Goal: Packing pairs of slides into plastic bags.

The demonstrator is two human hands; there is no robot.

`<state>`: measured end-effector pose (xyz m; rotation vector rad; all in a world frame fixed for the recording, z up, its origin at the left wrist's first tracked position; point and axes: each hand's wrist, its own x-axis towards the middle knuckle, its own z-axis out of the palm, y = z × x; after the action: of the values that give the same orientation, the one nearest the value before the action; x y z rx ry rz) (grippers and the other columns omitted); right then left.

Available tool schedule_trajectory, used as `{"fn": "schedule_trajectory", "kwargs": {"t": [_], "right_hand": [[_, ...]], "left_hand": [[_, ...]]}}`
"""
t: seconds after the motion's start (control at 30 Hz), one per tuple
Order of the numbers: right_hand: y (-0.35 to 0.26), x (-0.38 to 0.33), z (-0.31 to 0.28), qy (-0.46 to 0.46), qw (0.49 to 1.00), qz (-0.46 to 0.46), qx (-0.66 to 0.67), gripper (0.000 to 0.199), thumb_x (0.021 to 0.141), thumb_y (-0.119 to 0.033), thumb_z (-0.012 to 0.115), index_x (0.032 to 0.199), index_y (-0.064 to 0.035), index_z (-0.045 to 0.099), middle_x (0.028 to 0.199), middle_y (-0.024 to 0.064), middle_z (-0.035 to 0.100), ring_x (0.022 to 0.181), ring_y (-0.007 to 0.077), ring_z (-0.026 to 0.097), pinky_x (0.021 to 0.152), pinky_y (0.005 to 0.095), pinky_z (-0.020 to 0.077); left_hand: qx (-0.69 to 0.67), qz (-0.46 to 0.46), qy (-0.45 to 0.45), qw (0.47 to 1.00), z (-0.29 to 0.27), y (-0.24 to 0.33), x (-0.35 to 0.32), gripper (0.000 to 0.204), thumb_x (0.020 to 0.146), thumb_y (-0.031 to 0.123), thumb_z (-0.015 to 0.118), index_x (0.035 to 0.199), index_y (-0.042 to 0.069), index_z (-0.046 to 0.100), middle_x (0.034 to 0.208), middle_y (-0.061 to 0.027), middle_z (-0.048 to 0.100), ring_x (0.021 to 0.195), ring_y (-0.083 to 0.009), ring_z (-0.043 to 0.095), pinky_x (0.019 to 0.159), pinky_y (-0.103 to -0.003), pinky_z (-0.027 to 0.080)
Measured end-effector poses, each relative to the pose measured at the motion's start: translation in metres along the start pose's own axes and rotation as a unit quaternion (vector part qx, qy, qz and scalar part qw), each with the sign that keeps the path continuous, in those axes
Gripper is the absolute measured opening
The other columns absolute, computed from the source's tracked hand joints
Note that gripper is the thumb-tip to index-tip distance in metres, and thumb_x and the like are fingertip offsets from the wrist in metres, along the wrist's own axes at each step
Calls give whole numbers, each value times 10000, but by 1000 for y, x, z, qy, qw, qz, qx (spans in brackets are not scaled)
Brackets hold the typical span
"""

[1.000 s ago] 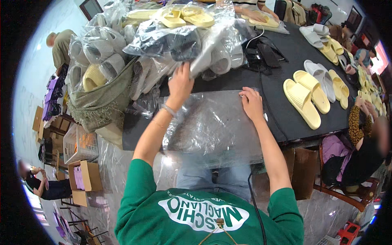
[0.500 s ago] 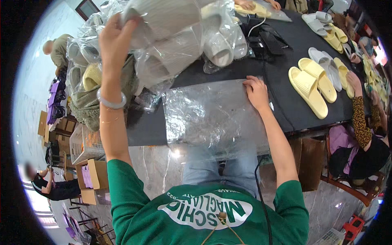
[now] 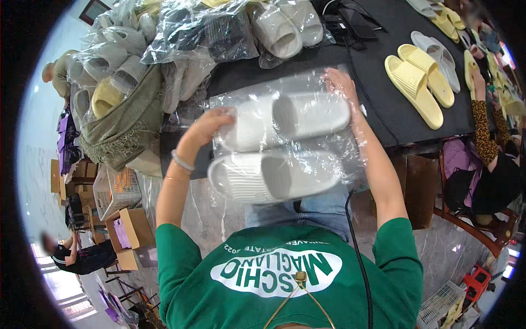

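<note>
A pair of pale grey ribbed slide slippers [image 3: 249, 178] lies side by side in front of me, toes to the left. Clear plastic glints over and around them; whether they are fully inside the plastic bag [image 3: 307, 85] I cannot tell. My left hand [image 3: 212, 124] is closed round the toe end of the farther slipper. At the bag's far right corner, my right hand [image 3: 341, 86] has its fingers bent onto the plastic. The nearer slipper juts over the table's front edge, above my lap.
Several bagged slippers [image 3: 276, 33] are heaped at the back left beside a green-grey fringed cloth [image 3: 123, 129]. Yellow slides [image 3: 413, 88] sit to the right on the black table [image 3: 378, 120]. A cable [image 3: 361, 93] crosses there. A co-worker's hand [image 3: 478, 82] touches a slipper at far right.
My left hand has come down from the bagged heap at upper left to the bag in front. The grey slippers now lie where only the flat bag showed. My right hand has moved slightly away.
</note>
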<state>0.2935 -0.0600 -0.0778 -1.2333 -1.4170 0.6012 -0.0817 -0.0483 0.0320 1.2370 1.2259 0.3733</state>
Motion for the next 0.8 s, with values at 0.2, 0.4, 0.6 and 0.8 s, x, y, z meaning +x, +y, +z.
{"fn": "schedule_trajectory", "kwargs": {"t": [0.2,0.4,0.6,0.8], "right_hand": [[-9,6,-1,-27,956,-38,-290,193,895,-177,533,1034,-147,665,1214,63,602,1133,326,523,968,436,405],[5,13,-4,55,975,147,155,262,902,-177,562,1077,-20,679,1152,103,658,989,227,636,864,342,490],[-16,10,-13,68,991,92,65,246,940,-101,524,1113,17,653,1192,107,635,1090,163,598,938,282,444],[-72,5,-47,21,989,116,93,326,971,-143,515,1250,22,548,1210,93,617,1072,155,593,921,274,449]], "left_hand": [[4,26,-1,1000,-17,-7,1,318,825,185,717,1079,16,630,777,47,575,557,-7,413,452,-181,297],[-87,10,21,996,-27,-23,29,240,896,248,674,1001,34,645,723,56,556,505,-12,380,445,-184,334],[-72,32,12,997,-32,-35,37,215,899,218,663,985,21,667,670,62,536,490,-20,371,448,-181,298],[-103,66,25,992,-35,-46,41,250,877,232,678,997,12,671,664,74,539,490,-9,365,439,-182,253]]}}
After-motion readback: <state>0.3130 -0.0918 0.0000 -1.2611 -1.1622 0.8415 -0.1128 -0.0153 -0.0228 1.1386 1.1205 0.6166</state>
